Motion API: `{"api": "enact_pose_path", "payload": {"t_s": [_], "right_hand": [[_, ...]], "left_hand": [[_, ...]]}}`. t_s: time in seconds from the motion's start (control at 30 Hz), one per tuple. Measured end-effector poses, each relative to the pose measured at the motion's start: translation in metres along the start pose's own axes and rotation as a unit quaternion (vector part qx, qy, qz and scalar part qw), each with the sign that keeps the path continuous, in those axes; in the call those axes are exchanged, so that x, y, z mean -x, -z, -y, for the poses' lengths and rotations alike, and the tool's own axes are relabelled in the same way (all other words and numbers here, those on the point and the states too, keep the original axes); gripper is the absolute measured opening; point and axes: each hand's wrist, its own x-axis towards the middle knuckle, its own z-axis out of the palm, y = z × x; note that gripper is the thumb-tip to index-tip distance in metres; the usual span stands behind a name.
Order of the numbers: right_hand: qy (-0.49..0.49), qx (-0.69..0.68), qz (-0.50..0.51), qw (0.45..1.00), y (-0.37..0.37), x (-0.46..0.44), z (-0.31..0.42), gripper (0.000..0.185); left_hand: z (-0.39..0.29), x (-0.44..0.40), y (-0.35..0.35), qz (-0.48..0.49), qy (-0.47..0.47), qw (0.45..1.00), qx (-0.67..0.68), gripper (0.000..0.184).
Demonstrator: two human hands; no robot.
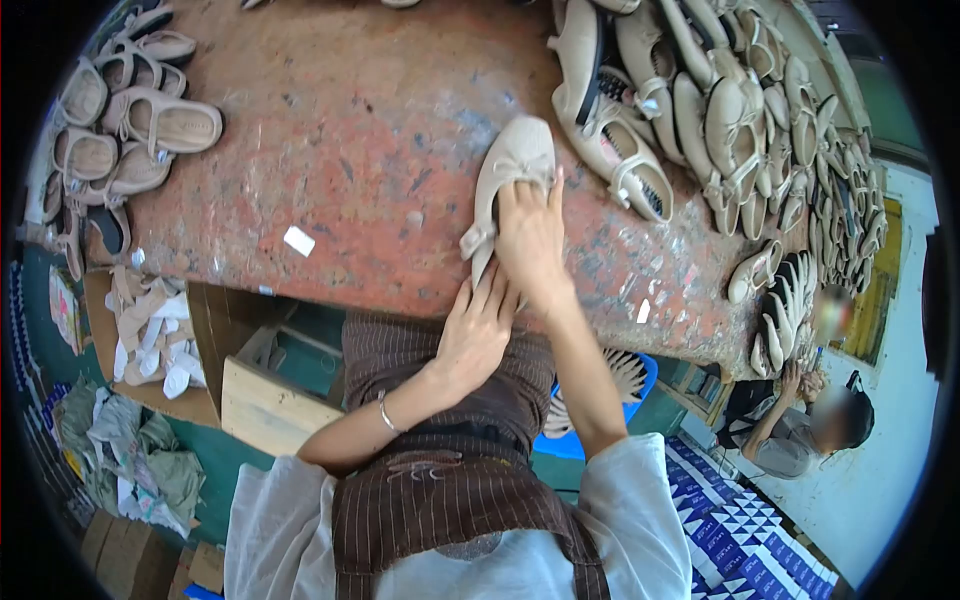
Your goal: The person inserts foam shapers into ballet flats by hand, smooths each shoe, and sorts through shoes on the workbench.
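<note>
A beige bow-topped shoe [520,150] lies at the table's near edge, its toe pointing away from me. My right hand [532,240] reaches into its opening, with the fingertips hidden inside behind the bow. Around the heel end, my left hand [475,335] has its fingers close together against the shoe. A narrow pale strip shows by the left fingertips; whether it is the heel or an insole I cannot tell. The shoe's strap sticks out at its left side.
Many similar shoes are heaped at the right of the worn red table [350,190], with more stacked at far left. Below left stands a cardboard box [205,330] of scraps. A blue crate [645,385] sits under the table. Another person [800,430] works at far right.
</note>
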Motion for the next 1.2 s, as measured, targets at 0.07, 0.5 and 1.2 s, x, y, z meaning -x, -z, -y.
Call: {"api": "enact_pose_path", "payload": {"t_s": [0.07,0.5,1.2], "right_hand": [[0.033,0.084,-0.122,0.988,-0.024,0.014,0.003,0.039],[0.092,0.067,0.045,0.993,-0.018,-0.019,-0.019,0.028],[-0.133,0.089,-0.144,0.977,0.178,-0.13,-0.323,0.036]], "left_hand": [[0.003,0.008,-0.006,0.038,0.008,0.999,0.012,0.037],[-0.018,-0.033,0.009,-0.023,0.061,0.998,0.008,0.051],[0.003,-0.242,0.102,0.062,-0.002,0.912,0.406,0.03]]}}
